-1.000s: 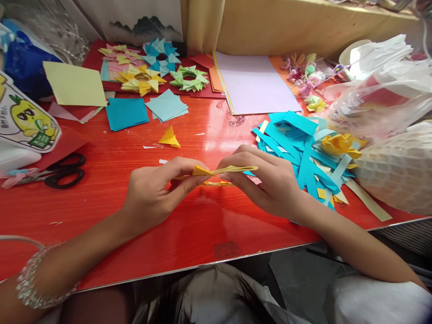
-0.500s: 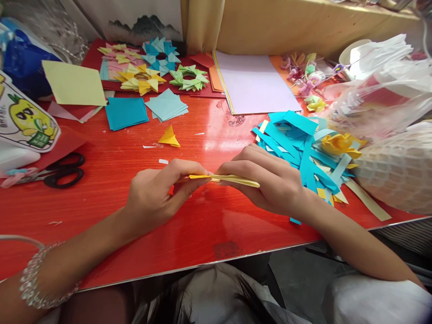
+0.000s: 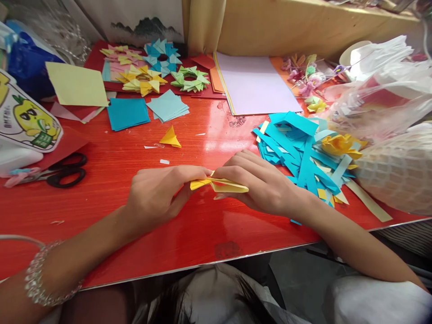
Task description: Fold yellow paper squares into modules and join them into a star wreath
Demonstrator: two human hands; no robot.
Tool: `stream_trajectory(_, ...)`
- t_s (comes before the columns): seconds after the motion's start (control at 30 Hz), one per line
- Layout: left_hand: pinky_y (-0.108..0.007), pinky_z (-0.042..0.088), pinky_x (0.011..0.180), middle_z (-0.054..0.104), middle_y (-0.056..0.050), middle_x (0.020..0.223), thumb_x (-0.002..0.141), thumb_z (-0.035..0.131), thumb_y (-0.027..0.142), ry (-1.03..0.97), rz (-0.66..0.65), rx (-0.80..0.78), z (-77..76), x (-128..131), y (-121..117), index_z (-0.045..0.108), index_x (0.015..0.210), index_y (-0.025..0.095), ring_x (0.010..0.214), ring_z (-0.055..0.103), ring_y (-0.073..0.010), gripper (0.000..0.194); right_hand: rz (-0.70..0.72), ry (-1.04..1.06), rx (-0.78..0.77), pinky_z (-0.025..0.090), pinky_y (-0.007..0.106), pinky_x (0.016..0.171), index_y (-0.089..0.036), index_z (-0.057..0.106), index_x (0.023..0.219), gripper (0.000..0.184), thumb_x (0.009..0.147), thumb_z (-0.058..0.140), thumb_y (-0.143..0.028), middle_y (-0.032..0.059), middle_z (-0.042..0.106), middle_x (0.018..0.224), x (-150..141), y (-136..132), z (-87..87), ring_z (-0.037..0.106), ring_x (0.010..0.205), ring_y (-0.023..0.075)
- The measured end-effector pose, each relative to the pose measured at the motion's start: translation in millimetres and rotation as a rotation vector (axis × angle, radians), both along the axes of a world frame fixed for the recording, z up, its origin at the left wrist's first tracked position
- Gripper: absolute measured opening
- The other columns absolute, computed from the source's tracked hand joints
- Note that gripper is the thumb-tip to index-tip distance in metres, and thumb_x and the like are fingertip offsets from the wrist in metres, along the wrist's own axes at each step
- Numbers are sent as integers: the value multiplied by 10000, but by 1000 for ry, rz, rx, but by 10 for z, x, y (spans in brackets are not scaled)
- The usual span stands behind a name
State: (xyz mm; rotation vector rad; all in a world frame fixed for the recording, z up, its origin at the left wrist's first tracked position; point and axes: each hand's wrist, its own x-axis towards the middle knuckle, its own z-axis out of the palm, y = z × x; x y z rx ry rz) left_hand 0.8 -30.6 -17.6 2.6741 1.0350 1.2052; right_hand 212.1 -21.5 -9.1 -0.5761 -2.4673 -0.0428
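Note:
Between my hands, above the red table (image 3: 162, 240), is a piece of folded paper with a darker yellow part (image 3: 200, 184) on the left and a pale yellow part (image 3: 232, 186) on the right. My left hand (image 3: 165, 186) pinches the darker part between thumb and fingers. The pale part is gripped by my right hand (image 3: 254, 182), its two layers spread a little apart. How the two parts join is mostly covered by my fingertips. Beyond my left hand lies a small folded yellow paper piece (image 3: 171, 137).
Blue paper strips (image 3: 305, 157) are heaped to the right, beside a netted bundle (image 3: 398, 166). Black-handled scissors (image 3: 67, 173) lie at left. Behind are blue squares (image 3: 128, 114), light blue squares (image 3: 168, 106), a green origami ring (image 3: 190, 78) and lilac sheets (image 3: 253, 83).
The pale part's layers, nearly flat together before, now stand apart with a gap between them. Both hands keep their hold, and the fingers have shifted slightly.

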Motion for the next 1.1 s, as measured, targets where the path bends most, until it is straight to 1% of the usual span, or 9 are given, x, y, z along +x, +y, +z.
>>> stream_trajectory(0.17, -180, 466, 512, 740, 85, 771, 882, 533, 206, 16, 52, 29, 12, 5, -23, 565, 931, 293, 572, 668, -88, 105, -37, 46, -29, 416, 275, 635, -186, 475, 999, 105, 943, 388, -167, 32, 570, 773, 21, -23, 57, 498, 677, 133)
stream_trajectory(0.27, -170, 478, 542, 744, 88, 845, 870, 544, 165, 9, 20, 31, 16, -1, -24, 548, 952, 294, 648, 691, -86, 153, -38, 51, -52, 423, 278, 644, -198, 481, 1004, 105, 946, 392, -199, 30, 568, 776, 29, -31, 95, 510, 692, 137)
stream_trajectory(0.37, -174, 465, 546, 742, 85, 894, 857, 544, 110, 26, -6, 41, 18, -8, -17, 535, 973, 285, 670, 697, -85, 210, -14, 59, -55, 423, 281, 632, -198, 486, 1000, 108, 946, 396, -221, 31, 565, 770, 23, -30, 109, 510, 681, 138)
stream_trajectory(0.5, -173, 466, 558, 741, 60, 923, 852, 562, 130, 28, -30, 113, 10, -19, -7, 539, 975, 265, 684, 702, -94, 184, 17, 78, -48, 425, 290, 621, -190, 494, 984, 122, 941, 403, -257, 43, 563, 762, 11, -28, 116, 505, 678, 147)
stream_trajectory(0.67, -169, 497, 623, 740, 58, 933, 845, 572, 127, 35, -40, 128, 4, -28, 0, 527, 993, 267, 754, 708, -102, 209, 63, 67, -4, 405, 298, 599, -164, 517, 950, 127, 935, 406, -225, 45, 545, 728, 26, -17, 132, 488, 648, 143)
stream_trajectory(0.8, -182, 484, 581, 734, 56, 970, 847, 586, 143, 39, -30, 148, -3, -28, 7, 511, 1010, 276, 735, 707, -97, 223, 65, 47, 51, 384, 295, 583, -182, 513, 925, 110, 936, 405, -205, 29, 541, 702, 36, -13, 157, 480, 639, 137)
stream_trajectory(0.9, -184, 466, 577, 738, 46, 959, 838, 596, 130, 42, -40, 152, -17, -23, 19, 522, 1004, 246, 734, 703, -94, 216, 58, 6, 86, 379, 292, 589, -180, 507, 926, 100, 934, 407, -175, 25, 546, 707, 34, -17, 167, 474, 645, 133)
stream_trajectory(1.1, -159, 448, 574, 747, 34, 875, 815, 614, 113, -34, -98, 268, -50, -22, 62, 586, 953, 179, 680, 685, -70, 156, 35, 3, 145, 387, 281, 589, -152, 497, 942, 83, 921, 418, -134, 18, 534, 699, 40, -20, 148, 461, 664, 129)
